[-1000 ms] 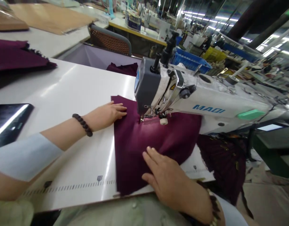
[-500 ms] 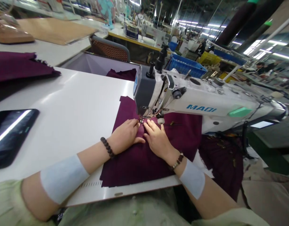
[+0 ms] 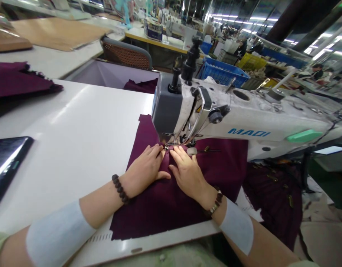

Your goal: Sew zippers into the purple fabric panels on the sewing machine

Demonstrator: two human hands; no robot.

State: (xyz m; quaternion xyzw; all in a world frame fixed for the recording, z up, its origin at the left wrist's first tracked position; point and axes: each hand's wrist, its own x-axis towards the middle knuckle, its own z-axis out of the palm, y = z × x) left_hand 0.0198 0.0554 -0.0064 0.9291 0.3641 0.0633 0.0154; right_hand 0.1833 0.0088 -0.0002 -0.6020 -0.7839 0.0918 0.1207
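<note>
A dark purple fabric panel (image 3: 156, 207) lies flat on the white sewing table, partly beneath the head of a MAQI sewing machine (image 3: 171, 107). My left hand (image 3: 145, 167) rests palm down on the cloth, fingertips just left of the presser foot (image 3: 166, 147), thumb stretched to the right. On the other side of the foot, my right hand (image 3: 189, 176) presses the cloth with its fingers extended. A zipper with a gold-coloured pull (image 3: 206, 149) runs across the panel to the right of a white roller (image 3: 192, 151). The needle tip is too small to make out.
A dark phone-like device (image 3: 9, 163) lies at the table's left. More purple fabric sits at the far left (image 3: 20, 79) and in a pile with gold pulls (image 3: 276, 200) at the right. Behind the machine are a blue crate (image 3: 222, 72) and a chair (image 3: 126, 52).
The view has moved slightly closer and turned, so the machine looks larger. Both hands stay flat on the fabric beside the presser foot, with little visible movement of the cloth.
</note>
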